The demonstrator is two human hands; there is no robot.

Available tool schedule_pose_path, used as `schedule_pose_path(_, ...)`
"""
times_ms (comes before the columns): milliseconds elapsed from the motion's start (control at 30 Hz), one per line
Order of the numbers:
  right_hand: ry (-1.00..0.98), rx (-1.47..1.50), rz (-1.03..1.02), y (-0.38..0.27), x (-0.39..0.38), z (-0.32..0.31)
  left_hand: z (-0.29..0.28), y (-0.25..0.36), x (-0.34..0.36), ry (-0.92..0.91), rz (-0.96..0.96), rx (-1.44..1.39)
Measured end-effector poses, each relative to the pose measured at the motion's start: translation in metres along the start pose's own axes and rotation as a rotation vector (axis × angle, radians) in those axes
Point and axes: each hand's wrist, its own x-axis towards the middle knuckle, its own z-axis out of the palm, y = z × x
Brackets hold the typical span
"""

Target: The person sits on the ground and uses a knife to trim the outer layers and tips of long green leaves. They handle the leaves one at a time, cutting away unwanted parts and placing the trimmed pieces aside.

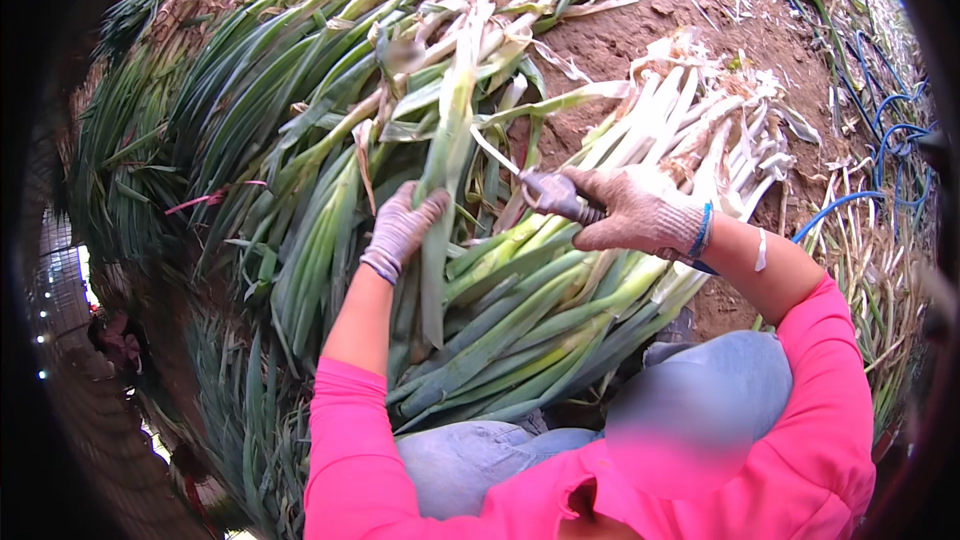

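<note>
My left hand (405, 228), in a pale knit glove, is closed around one long leek (455, 110). Its white end points up and away from me, and its green leaves hang down past my fingers. In my gloved right hand (640, 212) is a grey air blow gun (552, 195), gripped by its handle. The thin nozzle points up and left, close to the leek's stalk. Under and between my hands lies a pile of leeks (540, 300), green leaves toward my lap. The right palm hides part of the blow gun's grip.
A large heap of leeks (250, 70) spreads along the left and far side. Trimmed white stalks (690, 120) lie beyond my right hand on brown soil (640, 25). Blue hose (840, 202) runs from the right, with more coiled there. A pink tie (215, 198) lies among the leaves.
</note>
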Motion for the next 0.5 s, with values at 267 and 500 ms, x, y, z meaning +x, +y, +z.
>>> schedule_pose_path(267,-0.151,-0.145,0.035,-0.024,0.003,0.007,-0.007,-0.021,-0.008,-0.087,0.105,-0.207)
schedule_pose_path(500,0.125,-0.023,0.063,0.003,0.054,-0.015,-0.004,-0.05,-0.005,-0.14,0.162,-0.241)
